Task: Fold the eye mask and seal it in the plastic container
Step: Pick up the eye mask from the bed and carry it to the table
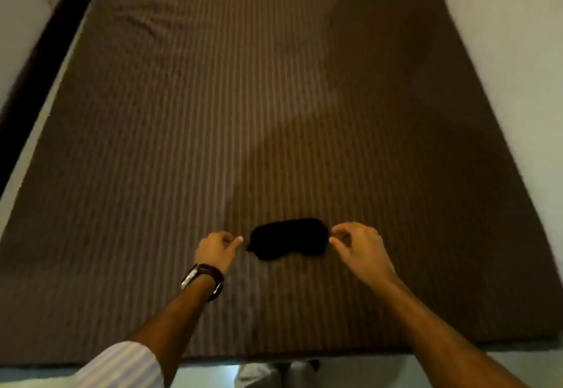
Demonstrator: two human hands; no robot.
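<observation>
A black eye mask (286,238) lies flat and unfolded on a brown striped bed sheet (274,113), near the front edge. My left hand (217,250), with a watch on its wrist, hovers just left of the mask's left end, fingers loosely curled and the index tip close to the fabric but apart from it. My right hand (358,244) is at the mask's right end, thumb and fingers pinched together right at its edge; whether they grip the fabric is unclear. No plastic container is in view.
The bed runs far ahead, wrinkled at the back left. A white wall (518,52) lines its right side. A dark strip and pale floor (18,52) lie to the left. The bed's front edge (304,354) is close to my body.
</observation>
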